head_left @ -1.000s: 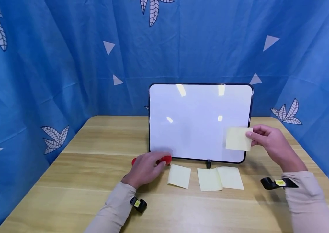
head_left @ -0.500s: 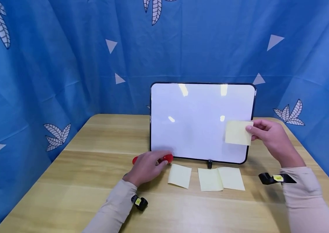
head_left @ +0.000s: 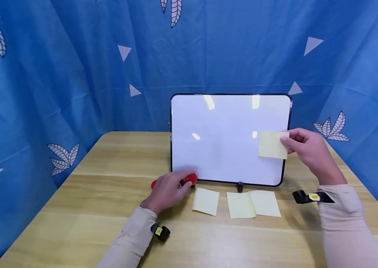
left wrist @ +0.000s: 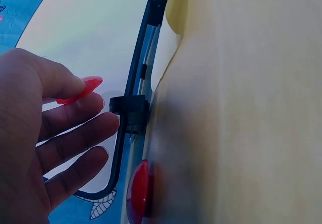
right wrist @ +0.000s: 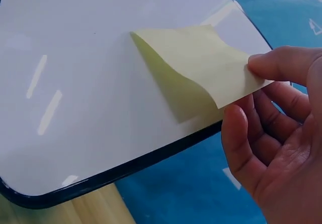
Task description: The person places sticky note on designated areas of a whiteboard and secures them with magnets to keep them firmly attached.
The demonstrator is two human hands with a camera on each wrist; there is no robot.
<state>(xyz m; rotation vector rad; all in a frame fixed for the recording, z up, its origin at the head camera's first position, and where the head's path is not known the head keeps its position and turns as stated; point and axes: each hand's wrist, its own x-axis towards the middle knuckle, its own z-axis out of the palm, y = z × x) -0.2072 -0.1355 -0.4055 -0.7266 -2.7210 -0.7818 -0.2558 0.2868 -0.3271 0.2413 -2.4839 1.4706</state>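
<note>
My right hand [head_left: 309, 150] pinches a pale yellow sticky note [head_left: 271, 145] by its right edge, thumb in front. The note overlaps the lower right of the upright whiteboard [head_left: 222, 137]; in the right wrist view the note [right wrist: 191, 58] bends, its far corner near the board. My left hand [head_left: 167, 191] is low by the board's lower left corner and pinches a red round magnet [head_left: 192, 178] between thumb and index finger. The left wrist view shows this magnet [left wrist: 88, 88] nearly edge-on, other fingers spread. A second red magnet [left wrist: 138, 191] lies on the table, partly hidden by the left hand in the head view.
Three sticky notes lie on the wooden table [head_left: 209, 245] before the board: one left note [head_left: 206, 201], a middle note [head_left: 241, 205] and a right note [head_left: 265, 203] that meet. A black stand foot [head_left: 240, 187] supports the board. Blue patterned curtain [head_left: 236, 44] surrounds the table.
My right hand has risen with the sticky note, up along the board's right side. My left hand keeps the red magnet in nearly the same place.
</note>
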